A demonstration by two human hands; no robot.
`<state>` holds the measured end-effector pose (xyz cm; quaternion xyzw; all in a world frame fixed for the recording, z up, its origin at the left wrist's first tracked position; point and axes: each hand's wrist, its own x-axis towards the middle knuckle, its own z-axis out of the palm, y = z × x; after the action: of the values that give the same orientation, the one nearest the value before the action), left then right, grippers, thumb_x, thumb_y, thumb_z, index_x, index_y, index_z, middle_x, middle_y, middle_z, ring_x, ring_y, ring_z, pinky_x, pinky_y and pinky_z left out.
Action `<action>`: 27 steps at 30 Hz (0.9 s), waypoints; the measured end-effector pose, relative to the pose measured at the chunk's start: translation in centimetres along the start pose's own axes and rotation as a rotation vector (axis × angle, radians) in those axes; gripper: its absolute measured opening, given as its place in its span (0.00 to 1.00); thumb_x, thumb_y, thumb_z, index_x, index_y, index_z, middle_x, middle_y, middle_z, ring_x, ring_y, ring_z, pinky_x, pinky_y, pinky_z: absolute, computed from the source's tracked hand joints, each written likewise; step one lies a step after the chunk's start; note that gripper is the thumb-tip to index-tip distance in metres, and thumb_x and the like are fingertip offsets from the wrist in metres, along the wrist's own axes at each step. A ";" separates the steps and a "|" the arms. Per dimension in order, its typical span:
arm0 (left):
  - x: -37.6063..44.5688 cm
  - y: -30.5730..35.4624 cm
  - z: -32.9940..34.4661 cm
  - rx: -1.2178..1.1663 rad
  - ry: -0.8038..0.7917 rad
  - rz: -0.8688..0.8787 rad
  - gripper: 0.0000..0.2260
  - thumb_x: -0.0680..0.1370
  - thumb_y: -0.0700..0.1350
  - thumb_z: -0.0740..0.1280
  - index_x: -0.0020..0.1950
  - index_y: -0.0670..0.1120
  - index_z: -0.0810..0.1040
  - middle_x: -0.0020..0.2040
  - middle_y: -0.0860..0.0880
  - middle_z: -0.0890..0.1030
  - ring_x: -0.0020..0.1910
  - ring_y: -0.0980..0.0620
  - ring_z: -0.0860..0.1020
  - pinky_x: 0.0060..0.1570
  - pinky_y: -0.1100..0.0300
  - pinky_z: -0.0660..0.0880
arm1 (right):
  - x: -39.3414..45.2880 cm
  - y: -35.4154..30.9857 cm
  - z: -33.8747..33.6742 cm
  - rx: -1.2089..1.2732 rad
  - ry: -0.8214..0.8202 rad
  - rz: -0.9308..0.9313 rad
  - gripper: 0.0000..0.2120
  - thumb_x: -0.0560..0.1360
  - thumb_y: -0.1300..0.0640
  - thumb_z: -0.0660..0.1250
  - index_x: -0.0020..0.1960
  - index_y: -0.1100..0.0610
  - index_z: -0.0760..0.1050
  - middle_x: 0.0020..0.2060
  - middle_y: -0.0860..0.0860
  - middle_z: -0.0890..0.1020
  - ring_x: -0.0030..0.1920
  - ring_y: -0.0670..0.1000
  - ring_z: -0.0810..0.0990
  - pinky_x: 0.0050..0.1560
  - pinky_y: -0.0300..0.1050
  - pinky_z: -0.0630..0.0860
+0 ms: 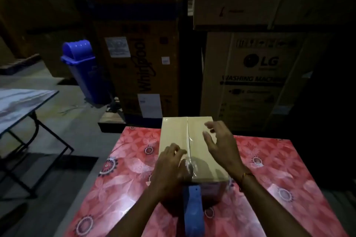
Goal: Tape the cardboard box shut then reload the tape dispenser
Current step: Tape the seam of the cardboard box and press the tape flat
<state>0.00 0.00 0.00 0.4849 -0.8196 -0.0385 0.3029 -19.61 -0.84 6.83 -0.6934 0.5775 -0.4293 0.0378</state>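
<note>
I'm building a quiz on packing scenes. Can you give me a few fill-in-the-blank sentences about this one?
1. The cardboard box sits on a table covered in a ____ floral cloth.
2. The tape dispenser has a ____ handle.
3. The right hand hovers open over the box, while the ____ hand works at its near edge.
4. A blue ____ stands on the floor behind.

Missing words: red; blue; left; bin

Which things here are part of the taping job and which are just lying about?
Job: cardboard box, blue tape dispenser, left hand, right hand.
Lying about: blue bin, folding table, big appliance cartons.
</note>
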 end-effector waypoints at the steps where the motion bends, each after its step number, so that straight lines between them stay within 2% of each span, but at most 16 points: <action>1: -0.5 0.1 0.4 0.008 -0.028 0.021 0.09 0.78 0.45 0.68 0.57 0.46 0.80 0.52 0.48 0.77 0.47 0.49 0.76 0.42 0.55 0.76 | -1.0 0.2 0.4 0.015 -0.026 0.032 0.10 0.76 0.55 0.65 0.57 0.54 0.76 0.50 0.49 0.78 0.48 0.47 0.78 0.46 0.43 0.76; 5: -1.6 0.2 1.2 -0.012 -0.119 -0.023 0.08 0.80 0.48 0.64 0.49 0.47 0.81 0.45 0.50 0.77 0.45 0.49 0.75 0.43 0.54 0.71 | -4.5 0.8 2.2 0.007 -0.183 0.117 0.07 0.76 0.55 0.65 0.54 0.53 0.78 0.47 0.47 0.78 0.45 0.46 0.78 0.44 0.43 0.76; 8: -1.4 -0.3 1.4 -0.029 -0.139 -0.046 0.08 0.80 0.49 0.66 0.50 0.46 0.82 0.46 0.49 0.77 0.46 0.49 0.75 0.44 0.52 0.72 | -5.9 0.9 2.9 -0.005 -0.194 0.152 0.05 0.76 0.55 0.65 0.49 0.53 0.78 0.43 0.46 0.78 0.41 0.45 0.77 0.41 0.44 0.77; 12: -1.0 -0.5 1.7 -0.069 -0.182 -0.055 0.08 0.80 0.50 0.66 0.52 0.47 0.81 0.48 0.49 0.76 0.46 0.49 0.74 0.44 0.53 0.73 | -8.2 0.8 3.7 -0.004 -0.205 0.191 0.04 0.76 0.56 0.65 0.46 0.53 0.79 0.41 0.46 0.77 0.39 0.45 0.77 0.40 0.43 0.76; 16: -1.6 -1.2 2.4 -0.010 -0.120 -0.072 0.08 0.79 0.52 0.66 0.51 0.51 0.81 0.50 0.51 0.77 0.48 0.50 0.74 0.45 0.54 0.73 | -10.1 0.5 4.3 -0.074 -0.203 0.197 0.05 0.76 0.56 0.64 0.45 0.54 0.79 0.39 0.47 0.77 0.41 0.47 0.76 0.41 0.43 0.74; 18: -2.3 -1.4 2.8 0.059 -0.084 -0.072 0.09 0.79 0.55 0.63 0.53 0.55 0.80 0.53 0.53 0.76 0.51 0.50 0.73 0.49 0.53 0.71 | -11.0 0.1 4.6 -0.100 -0.197 0.183 0.05 0.76 0.56 0.64 0.45 0.53 0.79 0.39 0.46 0.77 0.42 0.47 0.76 0.42 0.43 0.74; 20: -2.7 -1.6 3.0 0.066 -0.073 -0.052 0.09 0.80 0.55 0.61 0.55 0.57 0.78 0.56 0.55 0.75 0.55 0.51 0.74 0.53 0.55 0.68 | -12.2 -0.3 4.9 -0.069 -0.180 0.201 0.04 0.76 0.56 0.64 0.46 0.52 0.78 0.41 0.45 0.76 0.42 0.44 0.76 0.43 0.39 0.73; 22: -2.7 -2.0 3.0 0.025 -0.104 -0.039 0.09 0.82 0.55 0.60 0.58 0.58 0.77 0.66 0.54 0.73 0.62 0.50 0.73 0.59 0.54 0.67 | -13.8 -0.7 5.2 0.005 -0.119 0.272 0.03 0.75 0.55 0.66 0.49 0.49 0.77 0.43 0.43 0.76 0.42 0.40 0.76 0.43 0.33 0.72; 24: -2.7 -2.3 2.8 -0.022 -0.148 -0.029 0.11 0.82 0.56 0.60 0.61 0.57 0.77 0.77 0.50 0.65 0.72 0.50 0.66 0.67 0.51 0.65 | -15.8 -1.0 5.8 0.088 -0.037 0.413 0.06 0.74 0.51 0.69 0.50 0.47 0.74 0.43 0.42 0.77 0.42 0.40 0.76 0.43 0.32 0.72; 27: -2.6 -2.4 2.3 -0.035 -0.276 -0.013 0.17 0.83 0.59 0.55 0.68 0.59 0.75 0.82 0.48 0.57 0.80 0.50 0.56 0.76 0.47 0.56 | -18.4 -1.2 6.7 0.158 -0.012 0.680 0.10 0.71 0.44 0.71 0.46 0.47 0.73 0.41 0.44 0.80 0.41 0.44 0.80 0.42 0.41 0.76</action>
<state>1.59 0.34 -3.93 0.4748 -0.8495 -0.1211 0.1954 -13.69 11.91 -6.88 -0.4589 0.7402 -0.4314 0.2354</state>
